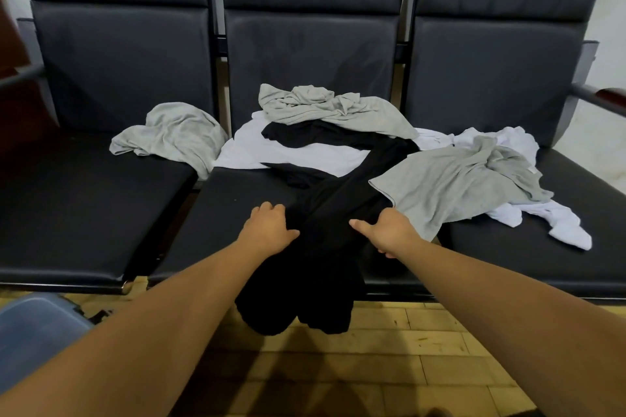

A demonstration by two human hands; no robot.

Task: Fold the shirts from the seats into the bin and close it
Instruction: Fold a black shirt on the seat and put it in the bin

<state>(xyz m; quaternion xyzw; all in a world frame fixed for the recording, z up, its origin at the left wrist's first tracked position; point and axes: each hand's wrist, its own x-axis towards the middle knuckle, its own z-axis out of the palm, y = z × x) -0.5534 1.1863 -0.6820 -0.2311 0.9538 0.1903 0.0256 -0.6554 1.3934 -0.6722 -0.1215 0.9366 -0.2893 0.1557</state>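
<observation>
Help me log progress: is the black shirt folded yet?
Not folded: the black shirt is bunched in a long strip, gripped by the left hand and right hand, its end hanging off the seat.

Both hands grip a black shirt [325, 240] at the middle seat's [237, 206] front edge: left hand [269, 230], right hand [386, 230]. Its lower end hangs toward the floor [372, 349]. Grey and white shirts lie behind; what may be the bin [30, 328] shows at lower left.

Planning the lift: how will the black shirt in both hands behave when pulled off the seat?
Probably floppy: the black shirt sags over the seat edge below the left hand and right hand. It may drag the grey shirt overlapping its right side. Likely light: thin, bunched cloth.
</observation>
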